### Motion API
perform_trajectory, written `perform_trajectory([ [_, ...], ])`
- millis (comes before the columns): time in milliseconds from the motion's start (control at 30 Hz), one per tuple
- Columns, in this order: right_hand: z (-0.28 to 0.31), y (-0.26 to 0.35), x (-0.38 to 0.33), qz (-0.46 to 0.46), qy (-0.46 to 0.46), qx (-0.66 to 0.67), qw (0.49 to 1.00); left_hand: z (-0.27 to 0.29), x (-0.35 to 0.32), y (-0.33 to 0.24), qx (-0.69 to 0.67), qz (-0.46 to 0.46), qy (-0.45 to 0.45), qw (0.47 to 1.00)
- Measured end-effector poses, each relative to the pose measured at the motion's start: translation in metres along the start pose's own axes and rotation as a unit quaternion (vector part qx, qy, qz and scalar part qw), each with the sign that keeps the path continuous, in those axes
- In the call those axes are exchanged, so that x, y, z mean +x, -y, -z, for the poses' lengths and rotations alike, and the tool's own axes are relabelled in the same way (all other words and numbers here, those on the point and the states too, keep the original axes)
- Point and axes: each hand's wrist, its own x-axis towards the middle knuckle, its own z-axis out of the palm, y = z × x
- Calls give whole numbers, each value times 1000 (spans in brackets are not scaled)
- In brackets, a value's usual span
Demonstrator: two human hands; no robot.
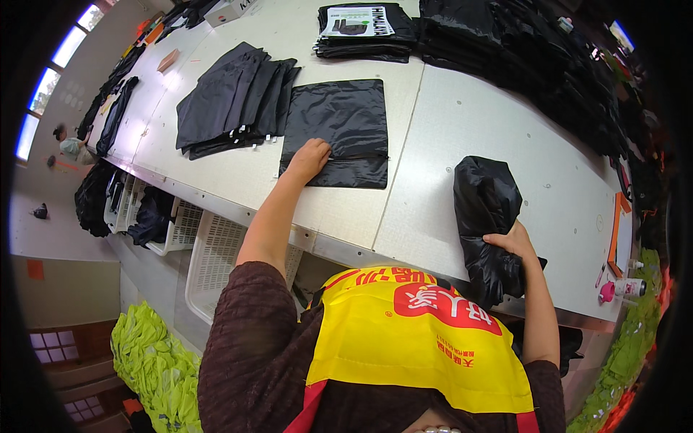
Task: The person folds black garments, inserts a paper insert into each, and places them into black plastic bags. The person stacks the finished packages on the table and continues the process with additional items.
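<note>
A flat square black fabric pouch (339,119) lies on the table in front of me, with a slit or zip line running across its lower part. My left hand (309,160) is closed at the left end of that line, its fingers curled on the pouch's edge. Nearer the right side, my right hand (512,242) grips a folded bundle of shiny black fabric (487,195) by its right edge. The bundle stands partly upright at the table's front edge, its lower end close to my yellow apron (426,361). My right fingertips are partly hidden in its folds.
Left of the pouch lies a fanned stack of black pouches (231,97). More black stacks (505,50) fill the far right, one topped by a printed sheet (357,22). White plastic baskets (209,260) stand below the front edge; a white bottle (630,287) lies at right.
</note>
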Motion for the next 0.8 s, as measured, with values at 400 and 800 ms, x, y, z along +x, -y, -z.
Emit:
perform_trajectory([
  [400, -2, -10, -6, 11, -17, 12, 1000, 9, -31, 5, 38, 2, -34, 999],
  [800, -2, -9, -7, 2, -26, -16, 1000, 2, -17, -1, 6, 14, -99, 995],
])
